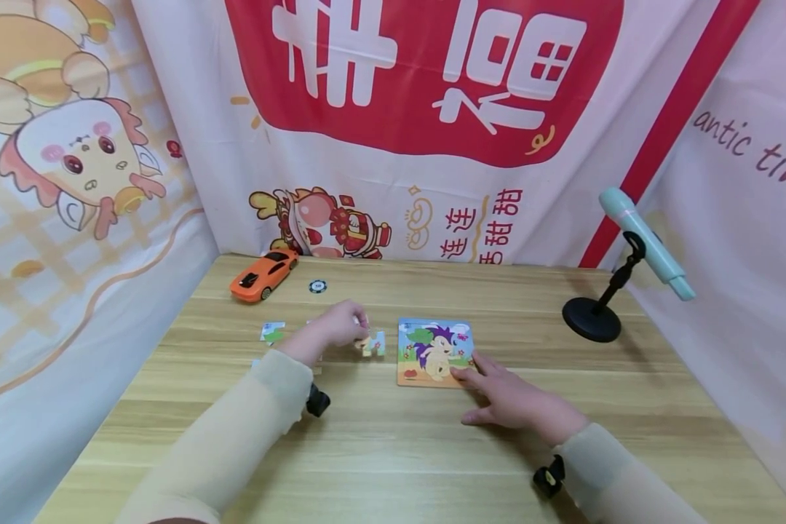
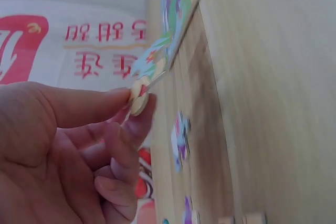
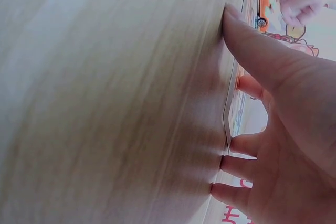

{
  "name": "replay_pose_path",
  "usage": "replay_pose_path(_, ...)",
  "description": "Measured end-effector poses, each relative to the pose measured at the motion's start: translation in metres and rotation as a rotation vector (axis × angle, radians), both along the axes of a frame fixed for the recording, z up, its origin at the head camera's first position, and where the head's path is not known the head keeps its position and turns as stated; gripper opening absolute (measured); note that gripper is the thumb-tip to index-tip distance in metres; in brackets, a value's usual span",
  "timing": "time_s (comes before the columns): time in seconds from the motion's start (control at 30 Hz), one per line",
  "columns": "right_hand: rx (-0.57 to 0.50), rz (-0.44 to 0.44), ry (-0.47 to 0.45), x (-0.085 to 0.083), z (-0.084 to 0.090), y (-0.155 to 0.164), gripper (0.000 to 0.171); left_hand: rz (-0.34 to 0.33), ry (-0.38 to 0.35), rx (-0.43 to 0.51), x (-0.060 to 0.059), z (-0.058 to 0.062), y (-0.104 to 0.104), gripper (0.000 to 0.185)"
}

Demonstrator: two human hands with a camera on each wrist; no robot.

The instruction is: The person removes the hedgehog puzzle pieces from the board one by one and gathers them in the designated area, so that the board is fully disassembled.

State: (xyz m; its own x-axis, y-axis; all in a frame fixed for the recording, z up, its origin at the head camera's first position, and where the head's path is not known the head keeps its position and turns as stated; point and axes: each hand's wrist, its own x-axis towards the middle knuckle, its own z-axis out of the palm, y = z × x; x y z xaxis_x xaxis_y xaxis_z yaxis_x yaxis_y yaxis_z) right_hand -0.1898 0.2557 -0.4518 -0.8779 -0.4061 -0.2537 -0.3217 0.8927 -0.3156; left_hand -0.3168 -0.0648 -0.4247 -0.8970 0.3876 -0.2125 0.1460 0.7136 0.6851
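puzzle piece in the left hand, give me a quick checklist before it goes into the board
1. Puzzle piece pinched in left hand: ok.
2. Puzzle board steadied by right hand, fingertips at its near edge: ok.
3. Board flat on table: ok.
4. Open slot for this piece: cannot tell.
5. Piece orientation matches picture: cannot tell.
6. Spare piece, toy car apart from the board: ok.

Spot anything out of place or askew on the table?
Nothing damaged or spilled. Loose puzzle pieces lie outside the puzzle board: one piece alone to the left, another pinched by the left hand. The right hand lies flat at the board's edge.
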Motion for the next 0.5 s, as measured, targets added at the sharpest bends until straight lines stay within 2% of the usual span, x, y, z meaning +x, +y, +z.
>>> replay_pose_path(0.1,0.004,-0.002,0.002,0.0,-0.001,0.001,0.082,-0.002,-0.047,-0.053,0.0,-0.004,-0.013,0.006)
replay_pose_path(0.2,0.005,-0.003,0.002,0.0,-0.001,0.001,0.082,-0.019,-0.063,-0.084,0.002,-0.009,-0.017,0.008)
replay_pose_path(0.33,0.012,-0.005,0.006,-0.001,-0.002,0.001,0.082,-0.035,-0.039,-0.112,0.004,-0.014,-0.016,0.009)
replay_pose_path(0.5,0.017,-0.008,0.01,-0.001,-0.004,0.002,0.082,0.021,-0.004,-0.15,0.007,-0.014,-0.01,0.007)
